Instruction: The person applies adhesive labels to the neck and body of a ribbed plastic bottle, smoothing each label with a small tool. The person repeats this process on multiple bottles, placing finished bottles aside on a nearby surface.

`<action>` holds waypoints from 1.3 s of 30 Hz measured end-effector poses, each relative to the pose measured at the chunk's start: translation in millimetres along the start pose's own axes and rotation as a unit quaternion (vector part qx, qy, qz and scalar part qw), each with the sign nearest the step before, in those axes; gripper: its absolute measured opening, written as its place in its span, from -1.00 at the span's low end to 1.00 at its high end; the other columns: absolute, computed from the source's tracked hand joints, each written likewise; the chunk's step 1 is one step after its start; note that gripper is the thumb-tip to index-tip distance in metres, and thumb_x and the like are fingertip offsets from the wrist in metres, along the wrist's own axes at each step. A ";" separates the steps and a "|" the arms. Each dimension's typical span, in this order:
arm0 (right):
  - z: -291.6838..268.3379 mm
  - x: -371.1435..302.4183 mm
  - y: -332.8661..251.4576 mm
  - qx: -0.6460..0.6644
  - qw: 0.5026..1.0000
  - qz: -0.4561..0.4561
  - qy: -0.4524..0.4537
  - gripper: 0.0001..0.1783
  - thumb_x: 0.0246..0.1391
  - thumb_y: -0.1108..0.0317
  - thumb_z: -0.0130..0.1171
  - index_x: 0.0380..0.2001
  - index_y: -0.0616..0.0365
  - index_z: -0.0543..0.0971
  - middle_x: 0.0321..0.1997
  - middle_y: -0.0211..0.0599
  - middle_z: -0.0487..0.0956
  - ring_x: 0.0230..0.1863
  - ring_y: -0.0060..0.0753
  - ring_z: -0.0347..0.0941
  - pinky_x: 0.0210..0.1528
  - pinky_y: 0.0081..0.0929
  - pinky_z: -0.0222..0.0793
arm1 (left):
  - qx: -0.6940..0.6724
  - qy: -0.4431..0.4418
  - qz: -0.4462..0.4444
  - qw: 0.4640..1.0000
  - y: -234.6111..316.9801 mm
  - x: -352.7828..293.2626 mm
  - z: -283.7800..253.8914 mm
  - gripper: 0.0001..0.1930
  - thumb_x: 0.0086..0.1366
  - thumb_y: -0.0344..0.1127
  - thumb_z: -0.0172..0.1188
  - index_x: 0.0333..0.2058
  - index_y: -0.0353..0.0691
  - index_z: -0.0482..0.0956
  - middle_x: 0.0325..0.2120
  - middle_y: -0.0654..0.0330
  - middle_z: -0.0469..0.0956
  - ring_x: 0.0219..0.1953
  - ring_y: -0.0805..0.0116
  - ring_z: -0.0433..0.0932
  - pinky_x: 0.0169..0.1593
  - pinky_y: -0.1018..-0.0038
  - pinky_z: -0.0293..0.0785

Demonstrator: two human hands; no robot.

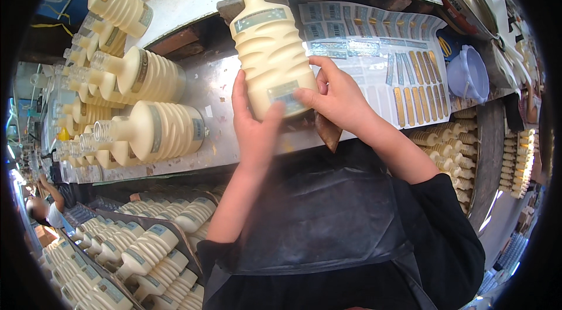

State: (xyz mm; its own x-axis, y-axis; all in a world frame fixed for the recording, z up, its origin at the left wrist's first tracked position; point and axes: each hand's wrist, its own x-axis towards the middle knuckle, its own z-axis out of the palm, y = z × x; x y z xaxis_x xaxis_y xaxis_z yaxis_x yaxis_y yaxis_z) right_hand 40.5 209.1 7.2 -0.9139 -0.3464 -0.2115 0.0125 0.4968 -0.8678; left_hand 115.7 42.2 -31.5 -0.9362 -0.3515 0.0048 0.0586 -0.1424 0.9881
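A cream bottle (266, 47) with wavy ridges and a clear threaded neck lies in front of me, its neck pointing away over a dark block (225, 8). My left hand (254, 131) grips its lower left side, the thumb smeared by motion over the front. From the right, my right hand (339, 93) holds the base end, its thumb pressing on a bluish label (283, 92) near the bottom. Another label strip crosses the bottle's shoulder. Beside my right hand lies a sheet of gold and blue labels (418, 70), partly peeled off.
Several cream bottles (167, 131) lie stacked on the metal table (219, 117) at left. More fill crates (146, 251) at lower left and racks (448, 149) at right. A lilac bucket (468, 73) stands at the table's right end. Far left, another person (50, 205) is visible.
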 end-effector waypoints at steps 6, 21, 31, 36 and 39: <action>0.0 1.0 0.6 -0.016 1.000 -0.013 0.003 -0.14 0.04 0.02 0.45 0.27 0.31 0.38 -0.42 -0.45 0.39 -0.36 -0.54 0.37 -0.27 -0.49 0.36 | 0.010 0.001 0.003 1.000 -0.8 0.6 -2.6 -0.10 0.24 -0.44 0.28 0.48 -0.32 -0.01 0.38 -0.12 0.21 0.34 0.16 0.33 0.34 0.31 0.35; -17.7 11.1 10.1 0.256 0.966 -0.006 -0.022 -0.49 0.29 0.06 0.21 0.16 0.15 0.54 -0.37 -0.56 0.44 -0.32 -0.67 0.36 -0.21 -0.59 0.32 | 0.032 0.003 -0.007 0.999 8.0 -2.9 3.2 -0.03 0.16 -0.36 0.35 0.47 -0.35 0.00 0.32 -0.10 0.26 0.31 0.15 0.36 0.33 0.31 0.36; -8.9 -1.2 -21.5 -0.105 0.923 -0.354 0.112 -0.64 0.00 0.44 0.37 -0.09 0.20 0.59 -0.20 -0.11 0.65 -0.21 0.00 0.62 -0.15 -0.20 0.54 | 0.157 0.012 0.040 0.987 -4.7 0.0 -2.4 0.01 0.11 -0.25 0.40 0.46 -0.35 0.04 0.32 -0.12 0.25 0.35 0.09 0.30 0.41 0.21 0.24; -7.0 -10.0 -18.7 -0.212 0.805 -0.530 0.162 -0.68 -0.10 0.45 0.32 -0.18 0.06 0.64 -0.21 -0.32 0.66 -0.31 -0.26 0.62 -0.27 -0.37 0.46 | 0.085 0.021 0.053 0.995 -19.3 -1.0 -11.7 -0.27 0.39 -0.11 0.15 0.42 -0.33 0.17 0.33 -0.05 0.24 0.37 0.14 0.25 0.44 0.19 0.15; 9.9 -26.7 -10.3 -0.170 0.803 -0.563 0.099 -0.75 -0.11 0.45 0.30 -0.27 0.05 0.65 -0.26 -0.35 0.66 -0.33 -0.33 0.61 -0.30 -0.39 0.48 | -0.096 0.001 0.007 0.995 -14.7 1.8 -10.4 -0.39 0.56 -0.06 -0.06 0.43 -0.28 0.13 0.30 0.02 0.29 0.31 0.22 0.32 0.38 0.27 0.23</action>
State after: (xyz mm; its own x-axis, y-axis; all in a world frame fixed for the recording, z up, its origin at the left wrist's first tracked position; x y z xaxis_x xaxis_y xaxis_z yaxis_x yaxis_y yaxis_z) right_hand 68.8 205.4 17.3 -0.3160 -0.6120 0.7250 -0.9471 0.1577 -0.2797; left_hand 116.7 34.0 -47.6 -0.9342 -0.3562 0.0187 0.1372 -0.3106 0.9406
